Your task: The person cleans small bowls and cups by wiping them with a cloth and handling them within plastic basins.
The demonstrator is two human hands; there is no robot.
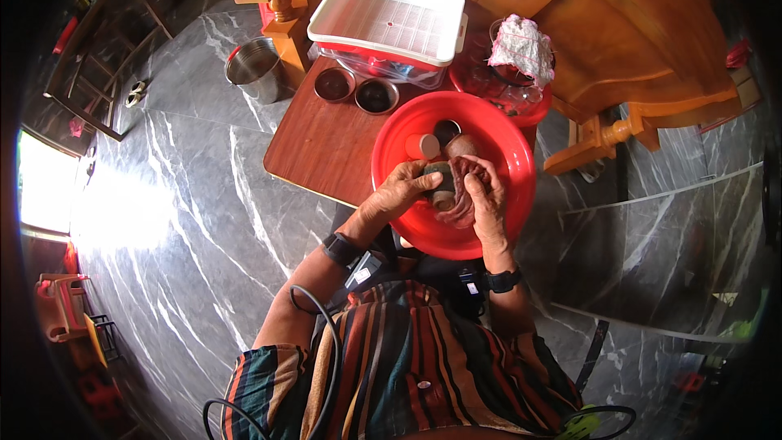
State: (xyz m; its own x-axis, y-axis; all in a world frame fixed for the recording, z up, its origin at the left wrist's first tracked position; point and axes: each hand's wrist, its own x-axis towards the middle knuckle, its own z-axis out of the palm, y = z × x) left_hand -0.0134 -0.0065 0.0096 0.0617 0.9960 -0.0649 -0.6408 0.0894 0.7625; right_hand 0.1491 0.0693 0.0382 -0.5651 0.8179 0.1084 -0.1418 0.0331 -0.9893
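Observation:
My left hand (403,188) grips a small dark round pot or cup (441,176), its thumb pressed on the near side. A wet-looking reddish-brown cloth (462,211) is bunched in my right hand (489,198) and touches that vessel's right side. Both hands are over a red plastic basin (519,162). Inside the basin, beyond my fingers, lie a pinkish cylindrical cup (423,146), a dark-mouthed cup (447,130) and a brown rounded vessel (462,145). My fingers partly hide the held vessel, so its exact kind is unclear.
The basin overlaps a reddish wooden table (305,140). Two dark bowls (335,84) sit near a white slotted tray (421,30) stacked on containers. A red tray (537,111) holds glassware and a whitish cloth (522,49). A metal bucket (259,73) stands left; a wooden bench (617,43) borders the back.

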